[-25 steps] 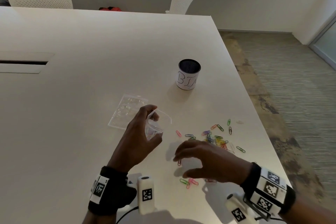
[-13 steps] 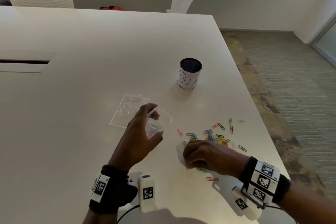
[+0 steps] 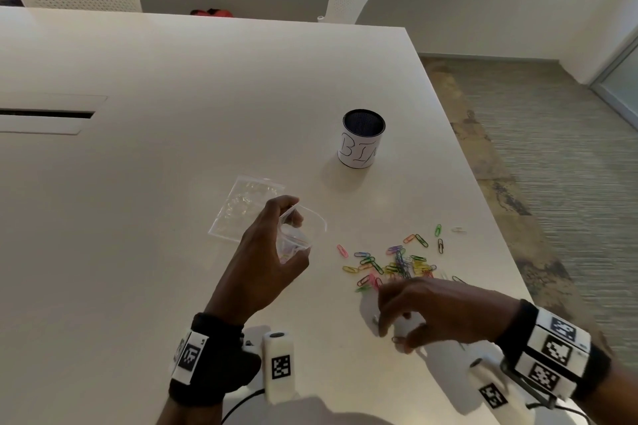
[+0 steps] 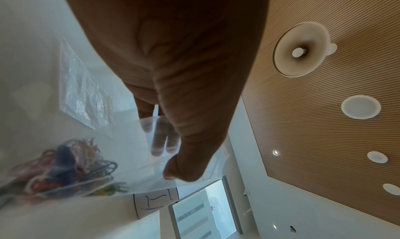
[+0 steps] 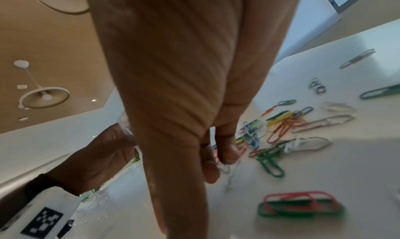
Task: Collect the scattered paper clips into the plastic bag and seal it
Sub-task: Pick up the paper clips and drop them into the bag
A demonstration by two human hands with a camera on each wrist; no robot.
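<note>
My left hand (image 3: 293, 228) holds a small clear plastic bag (image 3: 312, 221) up by its mouth, thumb outside and fingers inside. In the left wrist view, several coloured clips (image 4: 65, 170) lie bunched in the bag (image 4: 134, 157) below that hand (image 4: 171, 157). Scattered coloured paper clips (image 3: 397, 266) lie on the white table (image 3: 172, 79) to the right of the bag. My right hand (image 3: 393, 331) hovers low just in front of the pile, fingers curled down and pinching at a clip on the table. The right wrist view shows its fingertips (image 5: 225, 153) beside the pile (image 5: 281, 122).
A second clear bag (image 3: 247, 207) lies flat behind my left hand. A dark cup labelled BIN (image 3: 362, 143) stands further back. The table's right edge (image 3: 490, 217) runs close to the clips. Red and green clips (image 5: 301, 205) lie near my right wrist.
My right hand went from spread fingers to a curled pinch and drew slightly toward me, over the nearer loose clips. The left hand kept the bag held up in place.
</note>
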